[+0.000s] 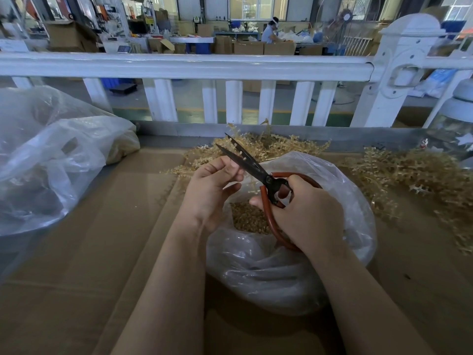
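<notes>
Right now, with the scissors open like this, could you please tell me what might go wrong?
The left hand pinches the sprig right beside the open blades of the scissors; its fingertips could be nicked when the right hand closes them. The blades reach past the rim of the plastic bag, so clipped bits may miss it and land on the cardboard.

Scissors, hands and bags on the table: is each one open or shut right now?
scissors: blades open, a thin sprig lying between them.
right hand: grips the scissors' reddish handles.
left hand: pinches the thin sprig's near end.
clear bag under the hands: mouth open, small tan pieces inside.
bag at the left: crumpled; whether its mouth is open cannot be told.
loose sprigs: heaped on the cardboard.
</notes>
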A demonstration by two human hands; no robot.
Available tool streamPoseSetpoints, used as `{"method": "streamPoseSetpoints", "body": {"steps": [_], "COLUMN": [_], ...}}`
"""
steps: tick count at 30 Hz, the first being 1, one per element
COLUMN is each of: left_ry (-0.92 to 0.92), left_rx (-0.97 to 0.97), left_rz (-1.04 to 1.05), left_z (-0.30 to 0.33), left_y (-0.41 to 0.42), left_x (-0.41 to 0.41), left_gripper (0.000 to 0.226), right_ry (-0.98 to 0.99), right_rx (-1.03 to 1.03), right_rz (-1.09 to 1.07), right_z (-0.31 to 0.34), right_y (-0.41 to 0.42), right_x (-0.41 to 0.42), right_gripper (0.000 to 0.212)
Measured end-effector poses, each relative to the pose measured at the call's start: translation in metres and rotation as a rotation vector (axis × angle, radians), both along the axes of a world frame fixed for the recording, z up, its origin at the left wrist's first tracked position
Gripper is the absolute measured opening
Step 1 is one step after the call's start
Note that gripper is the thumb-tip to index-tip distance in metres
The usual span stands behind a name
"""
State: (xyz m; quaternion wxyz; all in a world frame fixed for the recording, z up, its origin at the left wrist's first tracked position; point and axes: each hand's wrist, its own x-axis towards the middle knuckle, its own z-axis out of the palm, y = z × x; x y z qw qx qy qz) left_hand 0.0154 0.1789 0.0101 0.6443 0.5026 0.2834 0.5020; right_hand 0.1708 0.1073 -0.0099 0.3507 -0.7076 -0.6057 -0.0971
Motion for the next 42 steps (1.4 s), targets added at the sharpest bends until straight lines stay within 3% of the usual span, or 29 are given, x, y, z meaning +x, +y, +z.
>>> {"method": "streamPoseSetpoints", "body": {"steps": [18, 34, 39, 42], "left_ry": [0.061, 0.051, 0.073, 0.076], "left_rx": [0.062, 0.058, 0.098, 0.121], "left_rz": [-0.024, -0.015, -0.033, -0.062], "left_z": [0.0033, 0.0027, 0.0023, 0.0037], "left_y": [-0.0045, -0.0056, -0.0047, -0.0061], "left_x": [0.0010, 0.0022, 0.0013, 0.0002], "left_gripper": [0.016, 0.024, 0.019, 0.002], "right_ry": [0.010, -0.015, 0.007, 0.009], "right_rx": [0.031, -0.007, -0.008, 0.004], "right_rz": [0.011, 0.050, 0.038, 0.017], "right_z": [0.0001, 0.0002, 0.0016, 0.0020], "right_y": [-0.0002, 0.0026, 0.0007, -0.0003], "right_x": [-0.0005, 0.0045, 0.0023, 0.0015], "right_gripper": [0.066, 0.065, 0.066, 0.066]}}
